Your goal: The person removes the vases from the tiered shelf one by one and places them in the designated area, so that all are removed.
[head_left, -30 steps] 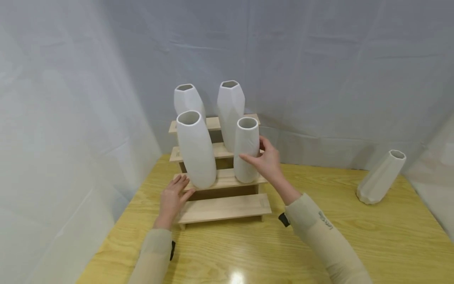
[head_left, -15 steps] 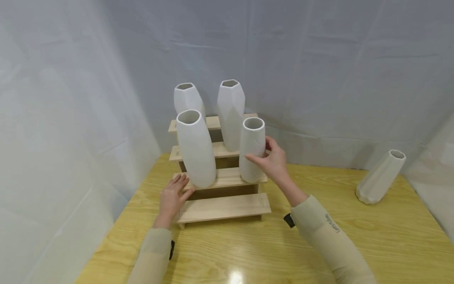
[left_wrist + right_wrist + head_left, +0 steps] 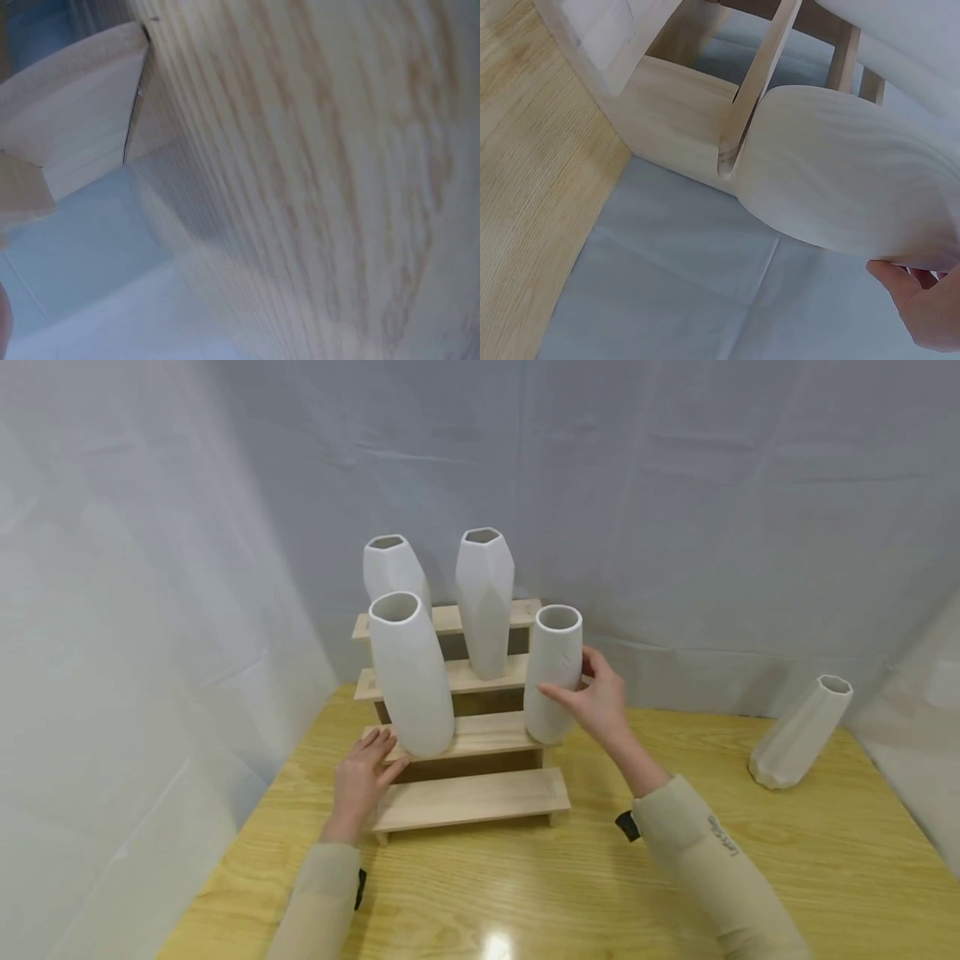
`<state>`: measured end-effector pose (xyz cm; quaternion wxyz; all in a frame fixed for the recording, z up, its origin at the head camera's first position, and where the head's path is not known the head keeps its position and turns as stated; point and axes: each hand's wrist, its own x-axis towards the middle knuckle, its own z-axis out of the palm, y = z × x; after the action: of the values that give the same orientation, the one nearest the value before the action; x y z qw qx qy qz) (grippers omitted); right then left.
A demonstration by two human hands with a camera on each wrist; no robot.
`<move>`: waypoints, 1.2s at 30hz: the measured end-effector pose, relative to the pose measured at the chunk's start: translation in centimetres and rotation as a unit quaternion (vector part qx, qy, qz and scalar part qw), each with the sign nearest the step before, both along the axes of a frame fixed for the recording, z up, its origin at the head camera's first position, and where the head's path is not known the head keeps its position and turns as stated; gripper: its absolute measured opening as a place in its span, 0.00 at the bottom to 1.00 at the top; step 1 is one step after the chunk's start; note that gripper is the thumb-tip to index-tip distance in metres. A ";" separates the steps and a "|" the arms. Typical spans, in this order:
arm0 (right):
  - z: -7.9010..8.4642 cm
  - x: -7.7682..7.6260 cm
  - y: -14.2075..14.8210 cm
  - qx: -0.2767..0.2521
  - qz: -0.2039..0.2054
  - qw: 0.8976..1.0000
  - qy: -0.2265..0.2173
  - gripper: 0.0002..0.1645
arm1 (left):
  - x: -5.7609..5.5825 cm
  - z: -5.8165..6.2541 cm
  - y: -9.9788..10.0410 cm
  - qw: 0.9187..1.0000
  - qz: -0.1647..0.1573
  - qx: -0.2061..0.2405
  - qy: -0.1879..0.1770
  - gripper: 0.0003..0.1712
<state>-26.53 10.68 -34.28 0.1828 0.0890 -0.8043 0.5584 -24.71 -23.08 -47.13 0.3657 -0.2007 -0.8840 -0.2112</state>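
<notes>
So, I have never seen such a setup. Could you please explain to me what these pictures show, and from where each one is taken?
There is no machine here, only a person working bare-handed. The wide picture comes from a camera worn on the head, looking forward and down. The other two come from cameras on each wrist; the left one mostly shows wood, close up and blurry. On the table is a stepped wooden stand, with three white vases on it. The right hand holds a fourth vase at a step's right end. The left hand is at the stand's left side. A fifth vase is on the table, to the right.
</notes>
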 end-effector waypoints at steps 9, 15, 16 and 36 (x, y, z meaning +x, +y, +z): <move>-0.1 0.2 1.4 0.001 -0.010 1.000 0.010 0.41 | 0.0 -0.1 -0.1 1.000 -0.001 0.002 0.004 0.29; -0.3 0.3 2.2 0.006 -0.019 1.000 0.014 0.41 | 0.1 -0.1 -0.3 1.000 -0.004 0.002 -0.001 0.28; -0.3 0.4 2.3 0.006 -0.020 1.000 0.016 0.41 | 0.1 0.0 -0.2 1.000 -0.005 0.002 0.000 0.28; -1.3 0.8 4.2 0.011 -0.043 0.999 0.015 0.39 | 0.1 -0.4 -0.6 1.000 -0.011 0.001 0.029 0.34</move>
<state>-25.73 14.86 -35.57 0.2175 0.0648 -0.8105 0.5400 -24.64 -23.70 -47.49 0.3890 -0.2162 -0.8704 -0.2105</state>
